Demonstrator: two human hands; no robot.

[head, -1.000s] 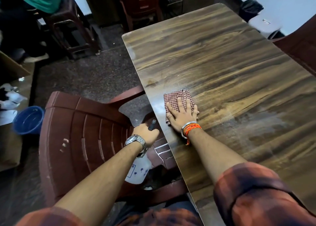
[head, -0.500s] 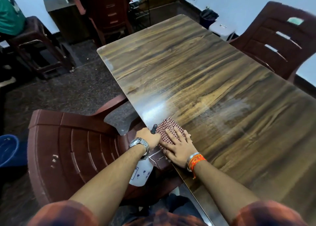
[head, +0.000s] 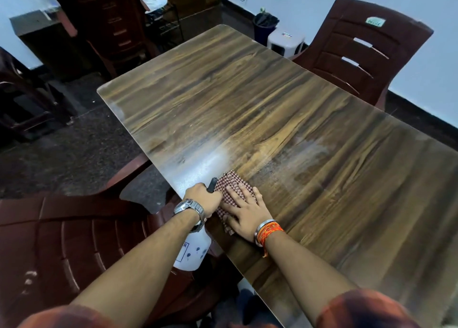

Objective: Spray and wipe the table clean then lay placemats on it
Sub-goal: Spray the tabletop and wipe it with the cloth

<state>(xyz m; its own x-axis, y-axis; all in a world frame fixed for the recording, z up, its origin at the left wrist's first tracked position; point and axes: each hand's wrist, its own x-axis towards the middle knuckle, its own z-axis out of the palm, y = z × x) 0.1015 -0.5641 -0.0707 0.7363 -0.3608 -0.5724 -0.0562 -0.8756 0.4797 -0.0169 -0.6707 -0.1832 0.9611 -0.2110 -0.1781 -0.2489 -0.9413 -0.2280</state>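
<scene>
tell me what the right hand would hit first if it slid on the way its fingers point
Nothing solid, it seems: the right hand, flat on the checkered cloth, points over the wet patch and bare table toward its far end.

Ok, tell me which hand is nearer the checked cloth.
Right. The right hand lies flat on the cloth; the left hand is beside it, gripping the spray bottle.

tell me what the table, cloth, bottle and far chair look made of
The table: wood-grain top, probably laminate or veneer, glossy; it mirrors light.
The cloth: woven fabric, matte, red-and-white check, soft folds.
The bottle: likely white plastic, smooth, with printed marks.
The far chair: moulded plastic, dark maroon, slight sheen, slotted back.
</scene>
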